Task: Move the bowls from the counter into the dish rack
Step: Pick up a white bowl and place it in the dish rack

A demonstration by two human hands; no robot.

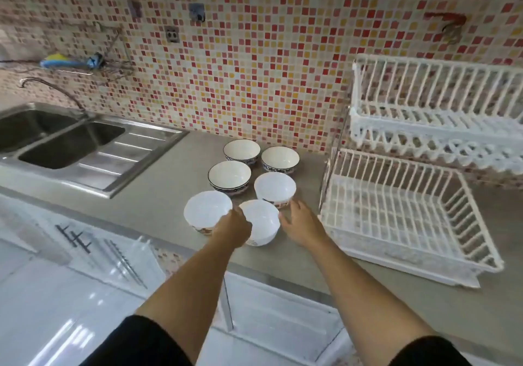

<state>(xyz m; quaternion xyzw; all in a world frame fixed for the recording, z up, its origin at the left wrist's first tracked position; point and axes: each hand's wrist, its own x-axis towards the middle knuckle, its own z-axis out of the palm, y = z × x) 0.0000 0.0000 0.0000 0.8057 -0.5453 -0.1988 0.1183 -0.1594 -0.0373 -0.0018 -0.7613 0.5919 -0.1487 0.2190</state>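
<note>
Several bowls stand upright in two rows on the grey counter. The nearest white bowl sits between my hands. My left hand is against its left rim, between it and the front-left white bowl. My right hand is at its right side with fingers spread, just below another white bowl. Behind stand three dark-rimmed patterned bowls. The white two-tier dish rack stands to the right, both tiers without dishes.
A steel double sink with a tap lies at the left. The mosaic tiled wall runs behind the counter. White cabinet doors are below the counter's front edge.
</note>
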